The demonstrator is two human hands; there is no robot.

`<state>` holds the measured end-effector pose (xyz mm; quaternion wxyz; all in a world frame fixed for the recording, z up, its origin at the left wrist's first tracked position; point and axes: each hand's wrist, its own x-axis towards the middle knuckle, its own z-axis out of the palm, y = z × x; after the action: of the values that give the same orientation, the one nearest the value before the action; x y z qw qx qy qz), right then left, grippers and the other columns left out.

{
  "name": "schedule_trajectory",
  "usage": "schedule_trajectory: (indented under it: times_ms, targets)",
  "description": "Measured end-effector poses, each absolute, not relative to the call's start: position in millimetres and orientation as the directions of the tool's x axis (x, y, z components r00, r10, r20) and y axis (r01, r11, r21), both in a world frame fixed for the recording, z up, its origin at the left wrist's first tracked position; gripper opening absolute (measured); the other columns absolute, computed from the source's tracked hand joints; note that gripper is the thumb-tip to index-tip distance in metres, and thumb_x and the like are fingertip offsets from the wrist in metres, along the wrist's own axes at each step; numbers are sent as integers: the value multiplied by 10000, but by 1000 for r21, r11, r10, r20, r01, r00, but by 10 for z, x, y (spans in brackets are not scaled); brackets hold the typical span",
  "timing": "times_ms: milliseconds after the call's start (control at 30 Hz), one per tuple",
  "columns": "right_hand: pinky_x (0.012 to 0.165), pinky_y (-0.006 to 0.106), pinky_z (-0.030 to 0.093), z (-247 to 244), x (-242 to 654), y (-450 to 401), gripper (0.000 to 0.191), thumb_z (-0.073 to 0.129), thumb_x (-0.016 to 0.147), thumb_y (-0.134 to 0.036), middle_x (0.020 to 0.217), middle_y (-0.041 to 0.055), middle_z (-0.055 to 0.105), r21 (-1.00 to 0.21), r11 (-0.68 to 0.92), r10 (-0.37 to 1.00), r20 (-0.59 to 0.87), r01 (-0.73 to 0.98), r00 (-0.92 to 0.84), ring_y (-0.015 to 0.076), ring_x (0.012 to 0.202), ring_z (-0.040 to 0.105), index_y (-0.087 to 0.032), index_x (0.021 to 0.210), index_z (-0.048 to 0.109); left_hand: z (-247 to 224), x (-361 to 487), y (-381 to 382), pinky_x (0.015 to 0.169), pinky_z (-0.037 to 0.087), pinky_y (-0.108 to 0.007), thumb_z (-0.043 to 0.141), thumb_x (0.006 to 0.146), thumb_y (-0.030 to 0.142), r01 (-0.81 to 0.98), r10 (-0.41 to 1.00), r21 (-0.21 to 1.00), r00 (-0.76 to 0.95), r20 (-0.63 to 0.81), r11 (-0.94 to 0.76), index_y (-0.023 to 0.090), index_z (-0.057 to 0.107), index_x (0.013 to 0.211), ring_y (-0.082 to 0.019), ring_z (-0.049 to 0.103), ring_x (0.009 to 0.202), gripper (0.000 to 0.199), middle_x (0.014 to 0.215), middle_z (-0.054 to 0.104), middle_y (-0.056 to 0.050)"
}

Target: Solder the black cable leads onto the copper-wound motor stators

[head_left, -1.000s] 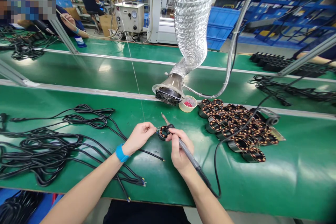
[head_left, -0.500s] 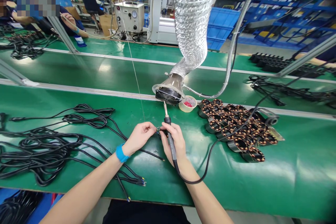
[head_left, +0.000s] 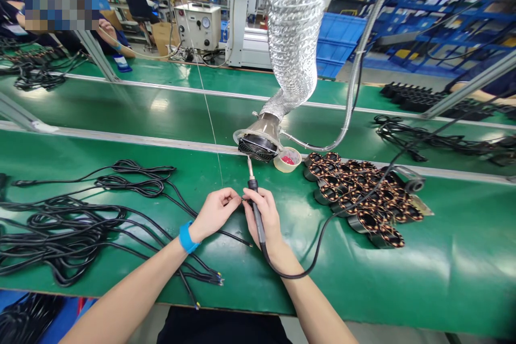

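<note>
My right hand (head_left: pixel 266 217) holds a soldering iron (head_left: pixel 257 215), its metal tip pointing away from me toward the round black fan of the fume hood (head_left: pixel 258 142). My left hand (head_left: pixel 215 210), with a blue band at the wrist, is closed in a pinch close to the right fingertips. What lies between the two hands is too small and hidden to make out. The iron's black cord loops over my right forearm. Ahead of the hands stands a small tub (head_left: pixel 287 160) with something red in it.
Coiled black cables (head_left: pixel 68 231) lie at left, their stripped ends near my left forearm. Copper-wound ring parts (head_left: pixel 363 193) crowd the right side. A foil duct (head_left: pixel 300 27) hangs overhead. People sit at benches beyond.
The soldering iron has shifted slightly left and tilted with my right hand. The dark piece seen between my fingers is now mostly hidden.
</note>
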<state>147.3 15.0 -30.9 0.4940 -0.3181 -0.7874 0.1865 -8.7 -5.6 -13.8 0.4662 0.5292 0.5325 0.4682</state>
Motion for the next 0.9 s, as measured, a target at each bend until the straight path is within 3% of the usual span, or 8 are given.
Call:
schedule_trajectory:
  times_ms: [567, 900]
  targets:
    - [870, 274, 545, -322, 1448, 134, 432, 516, 933, -41, 1093, 56, 517, -570, 745, 664, 683, 346, -305, 136, 972, 611, -269, 1299, 538, -167, -95, -71, 647, 402, -233, 580, 912, 372, 141, 1000, 990, 28, 11, -15, 134, 604, 788, -121, 492, 681, 270, 726, 566, -1]
    - [844, 275, 556, -330, 1478, 120, 425, 524, 932, -49, 1090, 62, 523, -549, 741, 664, 684, 387, -303, 142, 961, 625, -266, 1296, 537, -123, -148, -61, 668, 403, -245, 550, 935, 393, 246, 997, 968, 77, 23, -41, 139, 620, 819, -122, 478, 691, 288, 756, 567, -2]
